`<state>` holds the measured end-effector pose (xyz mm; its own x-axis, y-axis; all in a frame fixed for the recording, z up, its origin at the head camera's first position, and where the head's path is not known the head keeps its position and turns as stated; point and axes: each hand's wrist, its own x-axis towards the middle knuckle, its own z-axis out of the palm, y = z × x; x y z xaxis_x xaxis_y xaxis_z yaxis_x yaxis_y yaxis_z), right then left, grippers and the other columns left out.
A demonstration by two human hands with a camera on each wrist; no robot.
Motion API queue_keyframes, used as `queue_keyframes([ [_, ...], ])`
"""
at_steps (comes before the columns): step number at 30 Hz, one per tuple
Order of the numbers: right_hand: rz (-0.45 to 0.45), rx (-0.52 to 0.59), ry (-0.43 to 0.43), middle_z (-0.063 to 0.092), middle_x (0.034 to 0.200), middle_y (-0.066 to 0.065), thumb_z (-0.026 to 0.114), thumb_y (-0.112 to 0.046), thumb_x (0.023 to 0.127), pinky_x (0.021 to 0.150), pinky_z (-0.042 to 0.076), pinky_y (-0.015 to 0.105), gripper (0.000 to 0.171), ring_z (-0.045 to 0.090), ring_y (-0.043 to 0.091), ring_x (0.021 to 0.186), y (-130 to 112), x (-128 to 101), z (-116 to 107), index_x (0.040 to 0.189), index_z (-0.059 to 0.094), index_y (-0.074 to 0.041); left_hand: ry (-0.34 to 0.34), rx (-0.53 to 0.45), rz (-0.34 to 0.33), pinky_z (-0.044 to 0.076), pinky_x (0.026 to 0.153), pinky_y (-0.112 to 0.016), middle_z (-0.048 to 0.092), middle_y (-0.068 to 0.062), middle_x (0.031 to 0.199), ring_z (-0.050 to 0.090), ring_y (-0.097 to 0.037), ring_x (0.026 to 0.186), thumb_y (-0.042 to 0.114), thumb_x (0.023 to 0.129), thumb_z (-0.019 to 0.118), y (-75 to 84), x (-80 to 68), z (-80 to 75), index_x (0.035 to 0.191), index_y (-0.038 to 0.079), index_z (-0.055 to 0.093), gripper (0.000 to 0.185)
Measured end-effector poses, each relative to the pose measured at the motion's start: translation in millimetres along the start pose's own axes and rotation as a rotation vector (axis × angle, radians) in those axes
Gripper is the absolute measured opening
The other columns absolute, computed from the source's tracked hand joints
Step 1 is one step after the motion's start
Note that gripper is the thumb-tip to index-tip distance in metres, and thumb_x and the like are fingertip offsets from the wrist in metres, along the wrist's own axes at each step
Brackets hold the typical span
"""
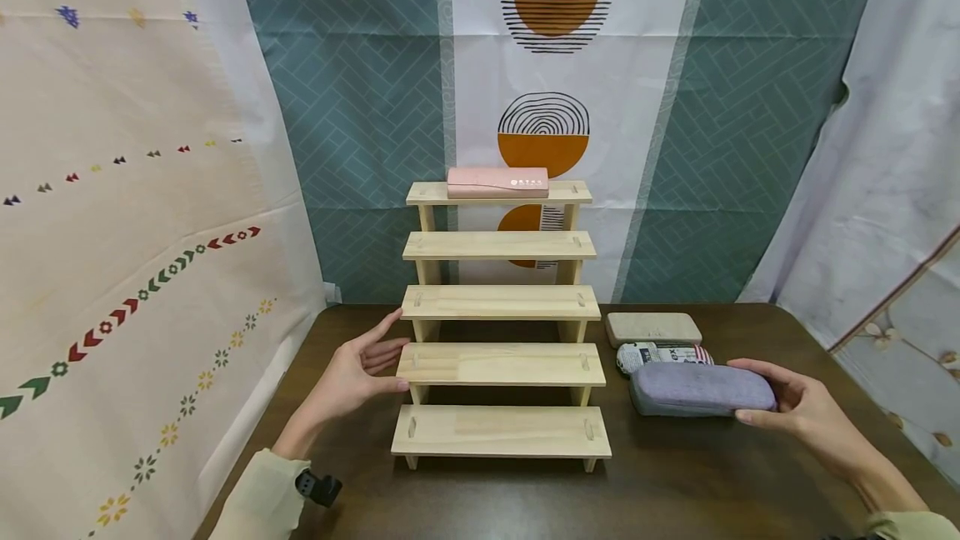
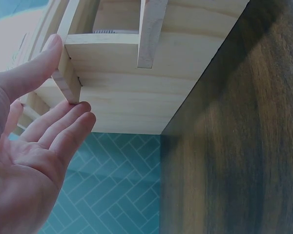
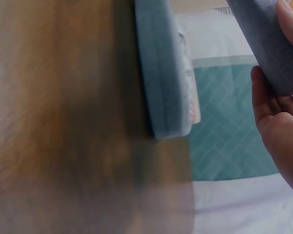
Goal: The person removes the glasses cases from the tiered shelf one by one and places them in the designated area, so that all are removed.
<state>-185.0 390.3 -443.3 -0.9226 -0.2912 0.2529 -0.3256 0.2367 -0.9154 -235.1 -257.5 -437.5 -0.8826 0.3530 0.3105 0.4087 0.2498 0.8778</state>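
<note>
A five-step wooden rack stands mid-table, with a pink case on its top step. My left hand is open, its straight fingers touching the left end of the second step from the bottom; the left wrist view shows the fingertips against that board's end. On the right, my right hand grips the right end of a grey-purple fabric case, thumb on top. In the right wrist view this case sits in my hand, clear of the tabletop.
Behind the grey case lie a patterned case and a beige case on the dark wooden table. Another case shows blurred in the right wrist view. Patterned cloth hangs behind and on both sides.
</note>
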Motion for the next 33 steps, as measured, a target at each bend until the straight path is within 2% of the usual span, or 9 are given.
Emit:
queue_keyframes([
  [6, 0.086, -0.002, -0.036, 0.07, 0.126, -0.003, 0.068, 0.013, 0.095, 0.08, 0.062, 0.03, 0.059, 0.069, 0.011, 0.104, 8.6, -12.9, 1.2, 0.151, 0.049, 0.005, 0.001, 0.003, -0.002, 0.051, 0.106, -0.048, 0.058, -0.026, 0.146, 0.057, -0.04, 0.134, 0.001, 0.077, 0.094, 1.2, 0.5, -0.4, 0.166, 0.024, 0.036, 0.109],
  [13, 0.177, -0.023, -0.037, 0.069, 0.126, -0.004, 0.069, 0.007, 0.097, 0.08, 0.061, 0.029, 0.058, 0.068, 0.012, 0.104, 19.7, -25.6, 2.3, 0.151, 0.049, 0.006, 0.001, -0.002, -0.009, 0.05, 0.107, -0.048, 0.057, -0.026, 0.146, 0.057, -0.039, 0.135, 0.001, 0.077, 0.094, 4.5, 1.6, -0.7, 0.166, 0.023, 0.036, 0.108],
  [18, 0.232, -0.057, -0.032, 0.067, 0.128, -0.011, 0.072, 0.002, 0.097, 0.079, 0.061, 0.029, 0.058, 0.066, 0.011, 0.104, 25.9, -30.9, -0.6, 0.151, 0.05, 0.005, 0.003, -0.003, -0.007, 0.05, 0.107, -0.049, 0.057, -0.026, 0.146, 0.057, -0.04, 0.135, 0.0, 0.077, 0.093, 4.9, 1.6, -0.4, 0.166, 0.023, 0.036, 0.108],
  [24, 0.292, -0.093, -0.039, 0.063, 0.129, -0.02, 0.074, -0.004, 0.098, 0.079, 0.058, 0.027, 0.06, 0.064, 0.01, 0.106, 32.7, -32.9, -2.2, 0.152, 0.049, 0.004, 0.002, 0.002, -0.005, 0.052, 0.106, -0.045, 0.057, -0.025, 0.146, 0.057, -0.04, 0.135, 0.0, 0.078, 0.093, 2.6, 0.8, 0.3, 0.167, 0.023, 0.036, 0.108],
  [28, 0.286, -0.108, -0.045, 0.065, 0.129, -0.013, 0.074, -0.002, 0.097, 0.079, 0.058, 0.026, 0.06, 0.065, 0.011, 0.104, 35.4, -33.7, -1.1, 0.151, 0.049, 0.006, 0.001, 0.005, -0.001, 0.051, 0.106, -0.045, 0.056, -0.025, 0.148, 0.057, -0.04, 0.135, 0.0, 0.077, 0.093, 1.5, 0.3, 0.2, 0.167, 0.023, 0.036, 0.109],
  [33, 0.281, -0.136, -0.041, 0.067, 0.126, -0.006, 0.075, -0.004, 0.097, 0.078, 0.057, 0.025, 0.061, 0.064, 0.005, 0.101, 38.3, -32.9, 1.2, 0.15, 0.048, 0.009, 0.004, 0.005, -0.004, 0.052, 0.106, -0.043, 0.056, -0.025, 0.147, 0.057, -0.04, 0.135, 0.0, 0.077, 0.093, 1.0, -0.1, 0.2, 0.166, 0.023, 0.036, 0.109],
])
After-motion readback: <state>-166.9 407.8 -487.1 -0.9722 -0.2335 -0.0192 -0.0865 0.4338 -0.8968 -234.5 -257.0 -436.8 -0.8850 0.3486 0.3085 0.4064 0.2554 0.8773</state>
